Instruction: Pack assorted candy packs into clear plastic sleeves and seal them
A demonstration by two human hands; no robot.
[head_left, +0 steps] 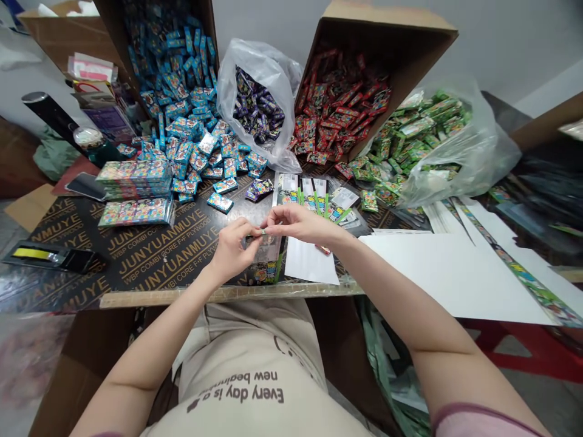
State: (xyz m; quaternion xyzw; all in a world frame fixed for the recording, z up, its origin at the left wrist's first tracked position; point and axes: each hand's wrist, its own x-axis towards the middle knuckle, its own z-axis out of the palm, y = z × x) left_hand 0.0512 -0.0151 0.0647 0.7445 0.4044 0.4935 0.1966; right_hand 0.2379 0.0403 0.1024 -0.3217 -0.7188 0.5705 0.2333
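My left hand (234, 247) and my right hand (298, 223) meet over the table's front part, fingertips pinched together. A small thing between them is mostly hidden by the fingers; I cannot make out its kind. Just below lies a clear plastic bag with a coloured print (265, 273); whether the fingers hold its edge I cannot tell. A white sheet (310, 260) lies under my right wrist, with a bit of red showing beside it. Beyond my hands are printed cards (308, 193), a purple packet (259, 190) and a small blue box (220, 203).
Blue boxes (182, 127) spill from a carton at the back left. Purple packets (257, 109) fill a plastic bag, red packets (337, 115) a tilted carton, green packets (419, 130) another bag. Wrapped stacks (134, 212) stand left, near a tape cutter (52, 258). White sheets (446, 273) lie right.
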